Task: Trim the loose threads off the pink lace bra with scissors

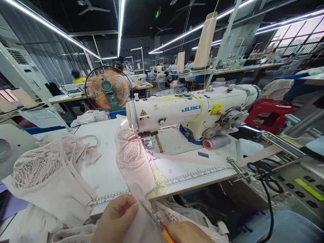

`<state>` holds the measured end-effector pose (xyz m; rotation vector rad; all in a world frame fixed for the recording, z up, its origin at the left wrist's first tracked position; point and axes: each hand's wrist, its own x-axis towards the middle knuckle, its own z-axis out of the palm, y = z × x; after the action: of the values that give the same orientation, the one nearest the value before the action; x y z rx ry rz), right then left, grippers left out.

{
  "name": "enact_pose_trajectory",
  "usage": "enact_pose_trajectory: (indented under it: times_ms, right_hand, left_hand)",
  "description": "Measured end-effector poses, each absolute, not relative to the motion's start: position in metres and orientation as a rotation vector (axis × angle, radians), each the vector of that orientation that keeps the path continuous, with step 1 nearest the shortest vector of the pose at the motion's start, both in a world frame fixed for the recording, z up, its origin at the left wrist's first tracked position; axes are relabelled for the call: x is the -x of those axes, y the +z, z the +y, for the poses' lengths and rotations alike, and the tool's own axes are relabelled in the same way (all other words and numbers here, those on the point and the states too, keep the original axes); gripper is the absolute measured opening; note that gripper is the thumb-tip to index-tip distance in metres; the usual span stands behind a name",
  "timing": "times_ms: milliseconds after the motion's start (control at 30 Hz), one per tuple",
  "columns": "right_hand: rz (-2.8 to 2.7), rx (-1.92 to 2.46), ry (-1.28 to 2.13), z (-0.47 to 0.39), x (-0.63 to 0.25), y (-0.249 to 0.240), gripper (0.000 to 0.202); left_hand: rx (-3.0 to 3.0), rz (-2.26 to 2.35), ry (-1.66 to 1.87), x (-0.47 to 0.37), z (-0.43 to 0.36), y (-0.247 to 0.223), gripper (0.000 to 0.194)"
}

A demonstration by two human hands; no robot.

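My left hand [118, 216] pinches the edge of a pale pink garment [136, 175] at the table's front edge. My right hand [187, 232] is closed around the orange handle of a pair of scissors [152, 214]. The blades point up and left, over the cloth beside my left fingertips. The garment runs up the table to the left end of the white sewing machine [167, 113], with its lace cup lying face up. More pale pink lace garments [48, 168] are piled at the left.
A ruler strip [192, 175] runs along the table's front edge. Behind the table stands a round fan [107, 87]. Thread cones [205, 42] rise behind the machine. At the right are a metal feeder frame with black cable [269, 202] and a red stool [268, 113]. People sit farther back.
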<state>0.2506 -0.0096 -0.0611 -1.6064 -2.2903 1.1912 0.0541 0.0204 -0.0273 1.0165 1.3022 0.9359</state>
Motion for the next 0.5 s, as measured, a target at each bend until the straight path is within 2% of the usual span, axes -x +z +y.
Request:
enact_pose_trajectory:
  times_ms: [167, 500]
  right_hand:
    - [-2.3, 1.716, 1.241, -0.01, -0.243, -0.045, 0.023]
    - [-2.229, 1.696, 1.401, -0.005, -0.245, -0.05, 0.022]
  left_hand:
    - [-1.056, 1.302, 0.918, -0.056, 0.018, -0.025, 0.032]
    - [-1.058, 1.276, 0.91, -0.057, 0.018, -0.024, 0.03]
